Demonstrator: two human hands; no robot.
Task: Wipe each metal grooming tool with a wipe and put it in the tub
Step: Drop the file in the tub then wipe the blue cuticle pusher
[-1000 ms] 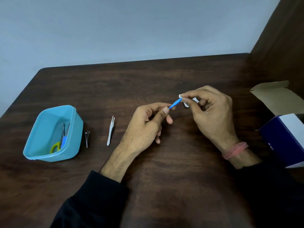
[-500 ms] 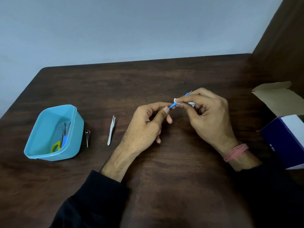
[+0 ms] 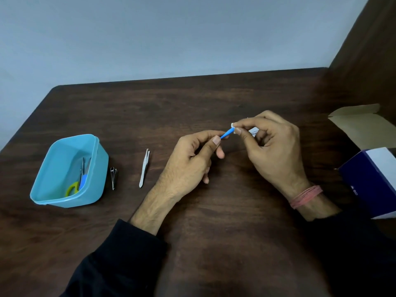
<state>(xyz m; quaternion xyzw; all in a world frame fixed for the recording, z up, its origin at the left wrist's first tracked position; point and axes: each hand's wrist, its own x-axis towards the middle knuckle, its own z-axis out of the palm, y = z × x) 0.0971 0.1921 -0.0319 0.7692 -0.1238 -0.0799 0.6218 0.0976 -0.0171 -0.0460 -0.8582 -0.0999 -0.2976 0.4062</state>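
Left hand (image 3: 188, 166) pinches blue tool (image 3: 226, 133); right hand (image 3: 272, 146) pinches wipe (image 3: 233, 126) round its tip. Advise: steady handle, draw wipe tipward.

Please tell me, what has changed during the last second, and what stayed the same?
The right hand slid the wipe in along the blue-handled tool toward the left hand, then back out. Both grips held. The tub, clippers and tweezers stayed put.
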